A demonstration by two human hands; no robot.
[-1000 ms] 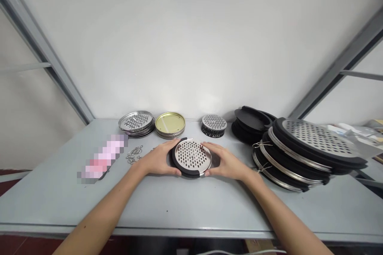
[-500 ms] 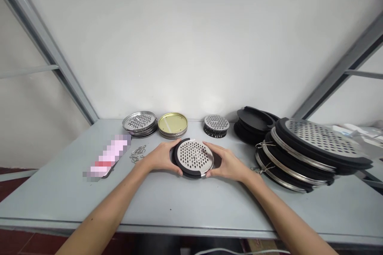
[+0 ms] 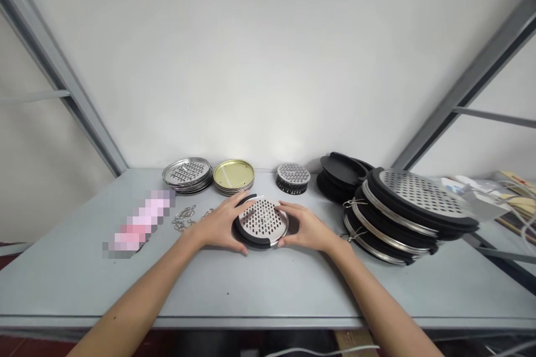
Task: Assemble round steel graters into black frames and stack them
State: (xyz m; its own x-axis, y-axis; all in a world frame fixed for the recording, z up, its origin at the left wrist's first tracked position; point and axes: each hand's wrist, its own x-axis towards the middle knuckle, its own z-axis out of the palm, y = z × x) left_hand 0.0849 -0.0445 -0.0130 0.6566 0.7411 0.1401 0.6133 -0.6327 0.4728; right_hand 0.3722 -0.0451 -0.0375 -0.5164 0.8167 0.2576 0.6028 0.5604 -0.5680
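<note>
A round metal grater point(image 3: 263, 220) with a black rim on its left and near side lies on the table in front of me. My left hand point(image 3: 226, 223) grips its left side, fingertips over the far rim and thumb at the near edge. Around its right side curls my right hand point(image 3: 304, 226), fingers on the perforated plate and thumb low on the metal rim. Small wire loops point(image 3: 184, 217) lie beside my left wrist, partly covered by the hand. To the right of my right hand is a tall stack of larger-looking finished graters point(image 3: 422, 201) with black rims and wire loops.
At the back stand a stack of metal grater rings point(image 3: 187, 173), a stack of gold-coloured lids point(image 3: 233, 174), a stack of perforated discs point(image 3: 293, 174) and black round bases point(image 3: 343, 170). A blurred-out pink item point(image 3: 144, 220) lies at left. Grey frame posts point(image 3: 469, 95) flank the table point(image 3: 251, 295).
The view has swung slightly right, so everything sits further left. My left fingers now reach further over the grater's top; both hands stay around it.
</note>
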